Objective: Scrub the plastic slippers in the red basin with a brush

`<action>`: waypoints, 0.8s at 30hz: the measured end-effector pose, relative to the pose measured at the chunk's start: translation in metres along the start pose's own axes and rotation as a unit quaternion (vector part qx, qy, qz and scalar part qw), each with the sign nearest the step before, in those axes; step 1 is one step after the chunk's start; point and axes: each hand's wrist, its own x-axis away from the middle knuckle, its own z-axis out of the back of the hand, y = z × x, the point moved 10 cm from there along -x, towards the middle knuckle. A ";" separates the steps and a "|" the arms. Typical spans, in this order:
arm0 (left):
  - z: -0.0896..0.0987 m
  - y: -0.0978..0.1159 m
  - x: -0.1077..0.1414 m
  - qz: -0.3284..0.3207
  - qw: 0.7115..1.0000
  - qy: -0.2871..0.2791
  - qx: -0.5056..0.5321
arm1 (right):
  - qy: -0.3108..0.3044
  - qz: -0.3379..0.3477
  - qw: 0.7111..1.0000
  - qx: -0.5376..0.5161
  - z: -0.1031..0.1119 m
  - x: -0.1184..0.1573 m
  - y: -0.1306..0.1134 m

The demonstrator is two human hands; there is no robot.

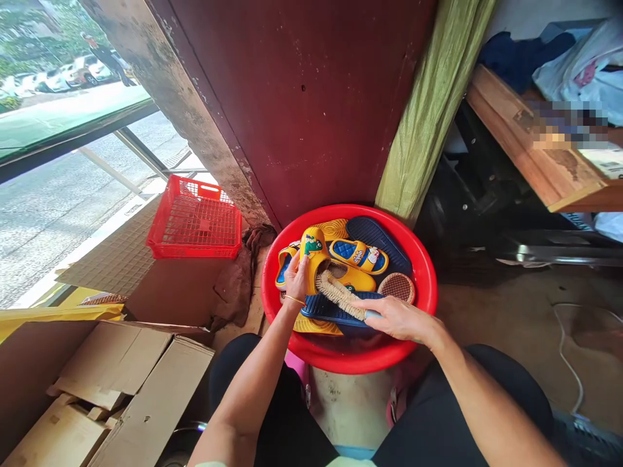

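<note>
My left hand (296, 280) grips a yellow clog (317, 259) with a green cartoon badge on its toe, tilted up over the basin. My right hand (402, 318) is closed round the near end of a beige-bristled scrub brush (338, 294). The brush's far end is at the clog's opening; whether the bristles press on it I cannot tell. Around both hands, a red basin (350, 364) holds several pieces of footwear. Among them are a yellow-and-blue slide (359, 255), a dark blue sandal lying sole up (374, 237) and another yellow clog (363, 279).
A red plastic crate (195, 220) stands left of the basin, beside a brown cloth (238, 285). Cardboard boxes (117, 357) fill the lower left. Behind the basin rises a dark red door (302, 97) with a yellow-green curtain (433, 97). At right are a wooden tabletop (530, 136) and a white cable (562, 350).
</note>
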 end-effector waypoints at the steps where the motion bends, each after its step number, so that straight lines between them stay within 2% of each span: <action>1: -0.002 -0.001 0.000 -0.004 1.000 -0.009 -0.005 | 0.008 0.002 1.000 -0.011 0.002 -0.001 -0.001; 4: -0.011 -0.001 0.003 -0.013 0.998 -0.059 -0.034 | 0.033 -0.008 0.999 -0.013 0.002 -0.004 -0.002; 7: -0.018 0.005 0.008 -0.030 0.992 -0.101 -0.074 | 0.012 0.003 1.000 -0.020 -0.009 -0.006 -0.008; 9: -0.020 0.011 0.010 -0.047 0.989 -0.104 -0.091 | -0.020 0.013 1.000 -0.014 -0.018 -0.006 -0.009; 11: -0.020 0.017 0.011 -0.059 0.988 -0.099 -0.098 | -0.024 -0.005 0.999 0.025 -0.019 -0.005 -0.001; 15: -0.022 0.020 0.010 -0.065 0.988 -0.096 -0.105 | 0.015 -0.058 0.993 0.098 -0.002 -0.004 0.021; 18: -0.018 0.012 0.005 -0.032 0.990 -0.093 -0.102 | 0.044 -0.065 0.993 0.092 0.017 0.003 0.031; 21: -0.009 0.005 0.000 0.011 0.993 -0.078 -0.087 | 0.084 -0.064 0.994 0.024 0.037 0.013 0.040; 24: -0.007 -0.002 0.002 0.046 0.993 -0.079 -0.075 | 0.137 -0.097 0.979 -0.115 0.054 0.023 0.059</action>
